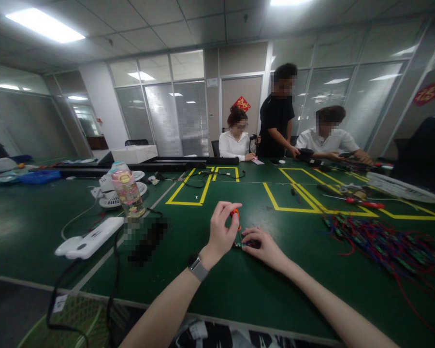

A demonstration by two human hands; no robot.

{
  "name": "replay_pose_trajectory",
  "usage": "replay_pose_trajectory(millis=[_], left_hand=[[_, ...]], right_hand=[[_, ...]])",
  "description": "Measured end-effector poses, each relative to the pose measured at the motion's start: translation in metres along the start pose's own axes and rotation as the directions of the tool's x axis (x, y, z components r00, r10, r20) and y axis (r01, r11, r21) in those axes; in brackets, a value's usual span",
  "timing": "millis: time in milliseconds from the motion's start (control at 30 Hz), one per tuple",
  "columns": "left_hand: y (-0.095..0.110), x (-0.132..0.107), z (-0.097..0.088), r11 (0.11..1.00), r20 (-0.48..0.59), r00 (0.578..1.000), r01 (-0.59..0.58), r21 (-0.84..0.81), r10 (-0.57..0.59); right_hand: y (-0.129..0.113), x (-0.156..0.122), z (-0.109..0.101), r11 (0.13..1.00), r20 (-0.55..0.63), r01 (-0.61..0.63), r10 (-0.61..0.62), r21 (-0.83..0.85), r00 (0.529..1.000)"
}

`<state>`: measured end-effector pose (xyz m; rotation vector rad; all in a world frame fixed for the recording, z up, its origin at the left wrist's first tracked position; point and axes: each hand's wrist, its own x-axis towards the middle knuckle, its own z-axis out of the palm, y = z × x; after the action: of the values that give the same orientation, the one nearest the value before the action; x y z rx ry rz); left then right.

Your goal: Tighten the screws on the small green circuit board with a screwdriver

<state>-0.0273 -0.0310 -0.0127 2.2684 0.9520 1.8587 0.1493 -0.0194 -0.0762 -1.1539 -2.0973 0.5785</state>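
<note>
My left hand (223,229), with a watch on its wrist, pinches the orange-red handle of a small screwdriver (235,212). The screwdriver stands roughly upright, its thin shaft pointing down at a small circuit board (238,244) on the green table. Whether the tip touches the board I cannot make out. From the right, my right hand (264,246) grips the board's edge with closed fingers, which hide part of it.
A heap of red and blue wires with small boards (384,241) lies to the right, below a red-handled screwdriver (366,202). Leftward stand a bottle (128,191) and a white device (94,239). Yellow tape outlines (184,203) mark the table (224,295). Several people are across it.
</note>
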Motion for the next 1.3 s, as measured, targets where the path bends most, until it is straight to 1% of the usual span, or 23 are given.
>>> replay_pose_trajectory(millis=[200,367,567,800,1033,1200,1300], left_hand=[[-0.0002,-0.0001,0.0,0.999,0.005,1.0,0.031,0.034,-0.031],[0.0017,0.0001,-0.0001,0.999,0.033,0.999,0.031,-0.016,-0.03],[-0.0032,-0.0012,0.0014,0.999,-0.03,0.999,0.02,0.03,-0.019],[-0.0012,-0.0018,0.0009,0.999,0.013,0.999,0.044,-0.03,-0.043],[-0.0048,-0.0006,0.0023,0.999,-0.057,0.998,0.025,0.037,-0.023],[-0.0022,-0.0023,0.0009,0.999,-0.01,0.999,0.042,-0.019,-0.042],[-0.0029,-0.0018,0.0014,0.999,-0.012,0.999,0.041,-0.017,-0.041]], right_hand=[[0.0002,0.0002,-0.001,1.0,0.003,0.006,-0.006,-0.006,1.0],[0.0027,0.0003,-0.0003,1.0,0.0,0.009,-0.009,0.001,1.0],[0.0019,0.0003,-0.0004,1.0,0.013,0.004,-0.004,0.003,1.0],[0.005,0.0006,0.001,1.0,0.003,-0.002,0.002,0.011,1.0],[0.003,0.0003,-0.0002,1.0,0.014,-0.007,0.007,0.001,1.0],[0.0025,0.0007,-0.0001,1.0,0.012,-0.005,0.005,-0.003,1.0],[0.003,0.0007,0.0002,1.0,0.011,-0.001,0.001,-0.01,1.0]])
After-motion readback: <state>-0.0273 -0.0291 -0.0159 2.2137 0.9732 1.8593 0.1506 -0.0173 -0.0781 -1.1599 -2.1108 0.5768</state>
